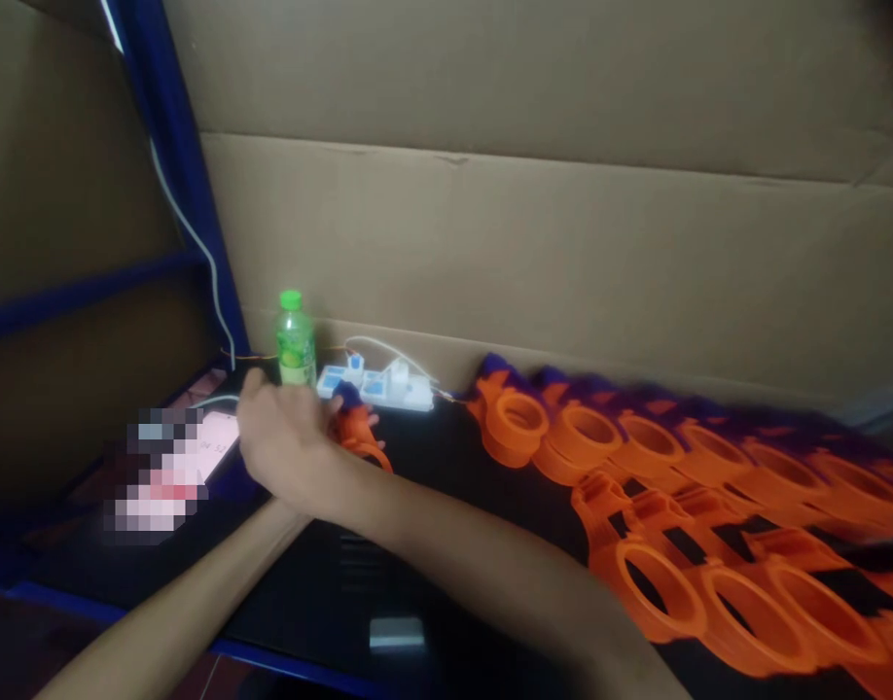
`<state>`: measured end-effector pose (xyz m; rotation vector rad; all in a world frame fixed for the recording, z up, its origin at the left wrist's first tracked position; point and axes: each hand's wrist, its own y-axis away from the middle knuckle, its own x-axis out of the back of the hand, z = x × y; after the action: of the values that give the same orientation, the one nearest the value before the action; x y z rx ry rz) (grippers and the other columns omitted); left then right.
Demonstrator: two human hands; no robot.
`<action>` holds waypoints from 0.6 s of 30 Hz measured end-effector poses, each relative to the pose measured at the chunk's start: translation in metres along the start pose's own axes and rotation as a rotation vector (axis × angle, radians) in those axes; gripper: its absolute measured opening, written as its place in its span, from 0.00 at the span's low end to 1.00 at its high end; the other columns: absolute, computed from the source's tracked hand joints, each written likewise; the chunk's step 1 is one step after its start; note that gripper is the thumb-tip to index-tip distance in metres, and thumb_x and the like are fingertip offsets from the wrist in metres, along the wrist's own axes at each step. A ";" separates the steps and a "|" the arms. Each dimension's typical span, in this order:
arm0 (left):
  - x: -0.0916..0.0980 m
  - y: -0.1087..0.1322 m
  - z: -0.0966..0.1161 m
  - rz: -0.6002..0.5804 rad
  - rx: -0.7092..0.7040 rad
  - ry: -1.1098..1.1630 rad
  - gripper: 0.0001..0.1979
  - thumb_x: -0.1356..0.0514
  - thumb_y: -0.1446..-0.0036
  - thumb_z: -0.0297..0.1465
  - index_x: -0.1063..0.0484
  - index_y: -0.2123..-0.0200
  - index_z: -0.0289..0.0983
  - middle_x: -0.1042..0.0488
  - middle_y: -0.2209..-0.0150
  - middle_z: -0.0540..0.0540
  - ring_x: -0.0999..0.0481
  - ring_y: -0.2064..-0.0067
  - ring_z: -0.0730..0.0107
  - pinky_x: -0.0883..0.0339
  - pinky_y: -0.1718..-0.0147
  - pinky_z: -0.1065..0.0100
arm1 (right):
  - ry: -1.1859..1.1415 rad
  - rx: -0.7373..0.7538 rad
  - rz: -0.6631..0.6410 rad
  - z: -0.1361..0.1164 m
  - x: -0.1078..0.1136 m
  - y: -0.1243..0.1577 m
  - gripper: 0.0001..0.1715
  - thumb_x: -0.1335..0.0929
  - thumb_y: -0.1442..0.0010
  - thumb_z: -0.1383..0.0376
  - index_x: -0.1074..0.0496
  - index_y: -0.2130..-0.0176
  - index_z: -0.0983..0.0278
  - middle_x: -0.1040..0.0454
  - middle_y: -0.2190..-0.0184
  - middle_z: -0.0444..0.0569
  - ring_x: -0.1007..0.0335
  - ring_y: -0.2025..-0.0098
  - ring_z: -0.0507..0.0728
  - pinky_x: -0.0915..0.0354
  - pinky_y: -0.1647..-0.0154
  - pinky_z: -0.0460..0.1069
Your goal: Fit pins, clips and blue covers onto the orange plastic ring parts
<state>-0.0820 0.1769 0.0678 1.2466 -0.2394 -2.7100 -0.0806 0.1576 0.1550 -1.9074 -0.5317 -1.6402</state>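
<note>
The right hand (286, 442) reaches across to the left and closes on an orange part (359, 437) — its fingers wrap the piece. The left hand is hidden behind that arm (only its forearm shows), so I cannot tell its grip. Just beyond the right hand stand a green bottle (296, 342) and a power strip (377, 385); to its right, well apart, lie rows of orange rings (709, 506).
</note>
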 end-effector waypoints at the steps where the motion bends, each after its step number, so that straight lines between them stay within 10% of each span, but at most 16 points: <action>1: -0.001 -0.004 0.000 0.023 0.016 -0.011 0.17 0.40 0.36 0.37 0.28 0.47 0.36 0.25 0.50 0.39 0.23 0.52 0.54 0.26 0.56 0.51 | 0.003 -0.007 -0.026 -0.007 -0.009 -0.013 0.17 0.33 0.42 0.74 0.33 0.51 0.73 0.24 0.61 0.58 0.23 0.60 0.62 0.27 0.63 0.55; 10: 0.005 -0.009 -0.008 0.045 0.067 -0.060 0.20 0.33 0.47 0.37 0.24 0.53 0.34 0.19 0.59 0.36 0.19 0.56 0.46 0.22 0.60 0.48 | 0.000 -0.018 -0.119 -0.001 -0.050 -0.036 0.12 0.34 0.41 0.74 0.29 0.55 0.74 0.26 0.55 0.63 0.24 0.54 0.61 0.27 0.58 0.54; 18: 0.002 0.008 -0.007 -0.039 -0.001 -0.048 0.22 0.32 0.47 0.36 0.27 0.49 0.37 0.20 0.53 0.39 0.20 0.51 0.50 0.24 0.56 0.48 | -0.066 -0.024 0.010 0.007 -0.025 -0.033 0.18 0.35 0.40 0.74 0.38 0.50 0.73 0.24 0.62 0.58 0.22 0.58 0.62 0.27 0.61 0.53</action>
<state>-0.0773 0.1678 0.0641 1.1989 -0.2218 -2.7750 -0.1007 0.1888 0.1353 -1.9845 -0.5299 -1.5883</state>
